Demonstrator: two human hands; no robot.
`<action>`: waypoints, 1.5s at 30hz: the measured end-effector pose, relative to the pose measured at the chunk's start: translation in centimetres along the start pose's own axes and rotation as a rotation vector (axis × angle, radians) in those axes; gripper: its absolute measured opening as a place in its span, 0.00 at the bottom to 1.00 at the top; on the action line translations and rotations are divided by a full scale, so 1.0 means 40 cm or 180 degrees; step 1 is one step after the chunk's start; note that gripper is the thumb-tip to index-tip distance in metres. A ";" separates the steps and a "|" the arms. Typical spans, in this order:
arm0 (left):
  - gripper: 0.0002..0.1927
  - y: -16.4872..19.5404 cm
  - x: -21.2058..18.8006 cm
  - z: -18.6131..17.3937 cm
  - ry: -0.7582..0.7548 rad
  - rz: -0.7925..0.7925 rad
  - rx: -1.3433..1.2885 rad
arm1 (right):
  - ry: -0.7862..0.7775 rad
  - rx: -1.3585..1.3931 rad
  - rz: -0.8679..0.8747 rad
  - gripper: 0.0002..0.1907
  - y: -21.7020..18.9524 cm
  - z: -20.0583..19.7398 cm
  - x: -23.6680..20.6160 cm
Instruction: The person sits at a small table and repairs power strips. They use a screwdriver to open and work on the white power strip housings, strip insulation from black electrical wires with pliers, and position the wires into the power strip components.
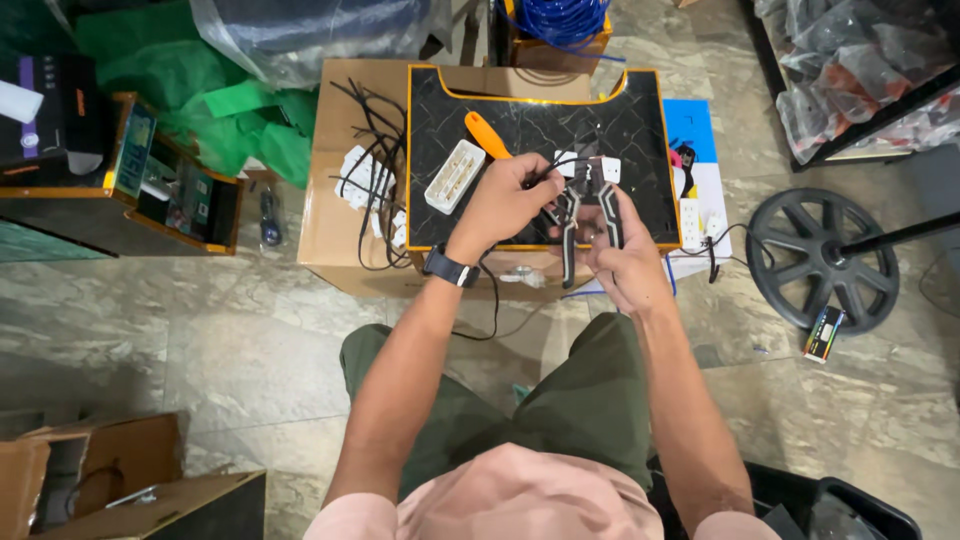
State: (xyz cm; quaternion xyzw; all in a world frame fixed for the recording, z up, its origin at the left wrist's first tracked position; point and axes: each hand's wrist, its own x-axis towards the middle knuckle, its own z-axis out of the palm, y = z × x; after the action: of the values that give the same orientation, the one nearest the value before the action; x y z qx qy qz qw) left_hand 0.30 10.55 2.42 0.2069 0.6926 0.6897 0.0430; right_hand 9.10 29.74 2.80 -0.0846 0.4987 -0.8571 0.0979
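Pliers (583,222) in right grip (622,255), apparently.

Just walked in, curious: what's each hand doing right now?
Left hand: closed on a black wire.
Right hand: closed around the pliers handles.

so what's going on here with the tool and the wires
A seated person works over a black marble-patterned tray with an orange rim resting on a cardboard box. The right hand grips black-and-grey handled pliers, while the left hand holds a thin black wire at the tool's head. An orange-handled screwdriver and a white rectangular socket strip lie on the tray, untouched.
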 end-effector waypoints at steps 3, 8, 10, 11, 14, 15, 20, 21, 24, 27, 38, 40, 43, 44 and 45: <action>0.07 0.004 -0.011 0.007 -0.0004 -0.0067 0.0131 | -0.0018 0.0015 -0.0015 0.50 0.010 -0.004 0.001; 0.08 0.026 -0.016 0.006 0.0082 -0.0069 0.0528 | -0.0183 0.0132 -0.0039 0.54 0.008 0.000 -0.004; 0.09 0.038 -0.018 0.002 0.0135 -0.0017 0.0757 | -0.0155 0.0092 0.0019 0.54 0.001 0.003 -0.008; 0.10 0.042 -0.020 0.000 0.0126 -0.0017 0.0777 | -0.0146 0.0071 0.0045 0.55 0.000 0.003 -0.008; 0.11 0.057 -0.022 -0.002 0.0091 -0.0024 0.0870 | 0.0034 0.0061 0.0152 0.55 0.001 0.001 -0.008; 0.11 0.063 -0.022 -0.002 0.0083 -0.0028 0.0927 | -0.0003 0.0038 0.0116 0.55 0.003 -0.001 -0.007; 0.12 0.086 -0.020 0.007 0.0112 -0.0142 0.1115 | 0.0144 -0.0344 0.0094 0.50 0.012 -0.008 -0.009; 0.13 0.090 -0.017 0.009 0.0118 -0.0134 0.1165 | 0.0174 -0.0509 0.0088 0.50 0.011 -0.009 -0.010; 0.12 0.098 -0.011 0.012 0.0109 -0.0086 0.1274 | 0.0264 -0.0885 0.0094 0.47 0.009 -0.007 -0.015; 0.12 0.101 -0.009 0.009 0.0105 -0.0101 0.1325 | 0.0293 -0.1115 0.0052 0.43 0.008 -0.004 -0.014; 0.15 0.077 -0.029 -0.008 -0.0634 0.0076 0.0873 | 0.0500 -0.2152 -0.0092 0.37 0.016 -0.031 -0.023; 0.20 0.076 -0.040 -0.023 -0.1187 0.0223 0.0215 | 0.0598 -0.1999 0.0043 0.34 0.016 -0.036 -0.022; 0.19 0.086 -0.044 -0.018 -0.0553 0.0075 0.1465 | 0.0595 -0.1973 0.0304 0.29 0.016 -0.039 -0.016; 0.20 0.092 -0.047 -0.017 -0.0513 0.0167 0.1489 | 0.0575 -0.1993 0.0399 0.26 0.017 -0.038 -0.015; 0.20 0.099 -0.047 -0.016 -0.0464 0.0265 0.1512 | 0.0599 -0.1983 0.0461 0.28 0.016 -0.037 -0.013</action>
State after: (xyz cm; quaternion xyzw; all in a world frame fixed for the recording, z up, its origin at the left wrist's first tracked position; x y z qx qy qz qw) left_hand 2.69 9.17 5.86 0.2887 0.8212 0.4921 0.0146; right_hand 9.31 30.80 1.50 0.0048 0.7484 -0.6582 0.0815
